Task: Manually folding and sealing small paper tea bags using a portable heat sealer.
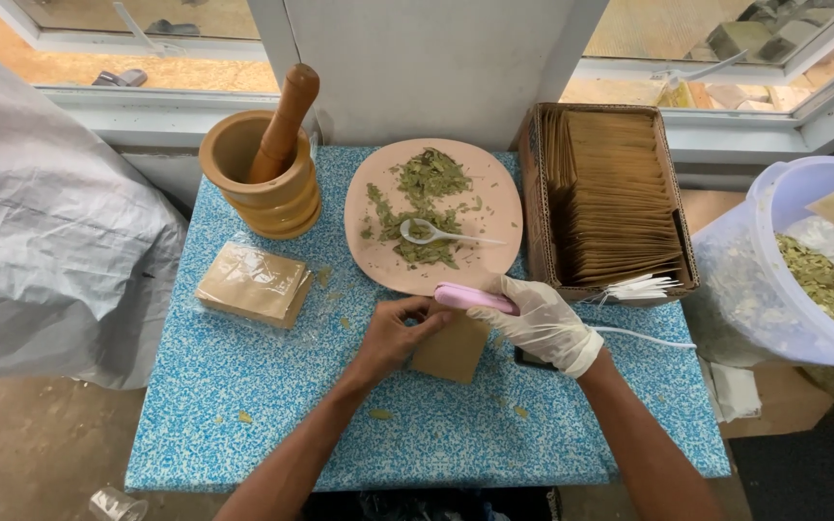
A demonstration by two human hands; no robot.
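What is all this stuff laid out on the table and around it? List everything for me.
table: one, blue-and-white speckled top, centre
mortar: one, wooden, back left
pestle: one, wooden, standing in the mortar
plate: one, pink, back centre
dried leaves: green heap on the plate
spoon: one, white, on the leaves
wrapped packet stack: one, brown, left of the plate
cardboard box: one, full of brown sachets, right
tub: one, pale plastic, holding leaves, far right
sealer: one, pink, corded
sachet: one, brown
left hand: bare, on the sachet
right hand: white glove, gripping the sealer
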